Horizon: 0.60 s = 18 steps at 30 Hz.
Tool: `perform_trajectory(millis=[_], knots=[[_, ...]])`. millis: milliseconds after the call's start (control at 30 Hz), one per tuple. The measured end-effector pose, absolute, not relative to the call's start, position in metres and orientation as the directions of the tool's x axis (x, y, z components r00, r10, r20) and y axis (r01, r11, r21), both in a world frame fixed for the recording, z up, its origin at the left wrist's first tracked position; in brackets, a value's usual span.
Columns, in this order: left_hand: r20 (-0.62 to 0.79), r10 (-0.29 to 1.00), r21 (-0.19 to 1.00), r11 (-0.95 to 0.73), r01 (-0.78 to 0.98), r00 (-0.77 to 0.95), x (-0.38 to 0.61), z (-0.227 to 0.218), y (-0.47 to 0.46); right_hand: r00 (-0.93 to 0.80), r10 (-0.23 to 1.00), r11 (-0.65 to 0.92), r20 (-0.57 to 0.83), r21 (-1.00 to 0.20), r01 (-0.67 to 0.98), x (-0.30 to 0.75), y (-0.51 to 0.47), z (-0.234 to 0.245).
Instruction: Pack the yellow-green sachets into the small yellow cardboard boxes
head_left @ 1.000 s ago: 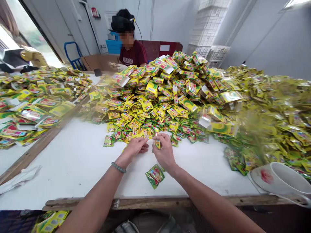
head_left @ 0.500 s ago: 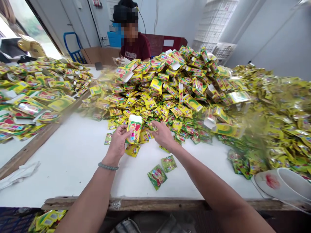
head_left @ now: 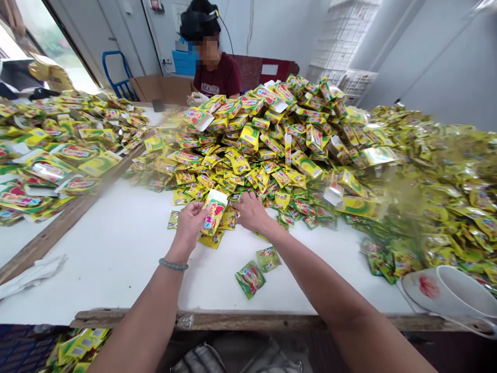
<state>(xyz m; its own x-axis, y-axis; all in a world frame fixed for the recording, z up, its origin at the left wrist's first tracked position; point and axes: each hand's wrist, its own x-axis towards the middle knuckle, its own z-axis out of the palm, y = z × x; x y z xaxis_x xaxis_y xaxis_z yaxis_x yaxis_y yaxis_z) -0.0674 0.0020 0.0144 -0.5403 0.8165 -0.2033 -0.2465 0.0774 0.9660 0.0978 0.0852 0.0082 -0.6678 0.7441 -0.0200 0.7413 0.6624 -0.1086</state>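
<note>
Two green sachets on white table; left fingers grip carton; right fingers, hold unclear; crates near wall.

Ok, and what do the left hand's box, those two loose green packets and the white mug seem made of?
Box: probably thin printed card, with straight folds, white flap. Green packets: likely glossy plastic film, crinkled and shiny. Mug: smooth, glossy-looking; ceramic, enamel or plastic, unclear.

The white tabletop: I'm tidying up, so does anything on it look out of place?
Possibly: a flowered mug sits at the right beside loose packets, unlike everything around it. A crumpled white cloth or paper lies at the left. Two green packets lie apart from the big pile.
</note>
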Motion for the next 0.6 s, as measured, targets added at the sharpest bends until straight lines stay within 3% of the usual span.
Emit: perform_trajectory(millis=[133, 267, 333, 433, 533, 600], knots=[[-0.206, 0.851, 0.973, 0.125, -0.195, -0.483, -0.068, 0.013, 0.001, -0.757, 0.651, 0.751, 0.053, -0.192, 0.632, 0.12, 0.068, 0.003], [-0.208, 0.89, 0.975, 0.158, -0.154, -0.405, -0.065, 0.012, -0.001, -0.519, 0.833, 0.528, 0.192, -0.554, 0.643, 0.153, 0.058, -0.01], [-0.21, 0.907, 0.977, 0.179, -0.116, -0.366, -0.063, 0.011, -0.002, -0.356, 0.921, 0.347, 0.159, -0.748, 0.565, 0.164, 0.062, -0.012], [-0.214, 0.912, 0.977, 0.204, -0.065, -0.349, -0.06, 0.009, -0.003, -0.228, 0.971, 0.151, 0.069, -0.919, 0.364, 0.171, 0.074, -0.01], [-0.213, 0.917, 0.977, 0.198, -0.079, -0.338, -0.058, 0.006, -0.003, -0.214, 0.976, -0.001, -0.049, -0.976, 0.216, 0.176, 0.083, -0.007], [-0.214, 0.922, 0.977, 0.196, -0.088, -0.324, -0.057, 0.004, -0.003, -0.212, 0.973, -0.039, -0.086, -0.975, 0.217, 0.18, 0.086, -0.006]])
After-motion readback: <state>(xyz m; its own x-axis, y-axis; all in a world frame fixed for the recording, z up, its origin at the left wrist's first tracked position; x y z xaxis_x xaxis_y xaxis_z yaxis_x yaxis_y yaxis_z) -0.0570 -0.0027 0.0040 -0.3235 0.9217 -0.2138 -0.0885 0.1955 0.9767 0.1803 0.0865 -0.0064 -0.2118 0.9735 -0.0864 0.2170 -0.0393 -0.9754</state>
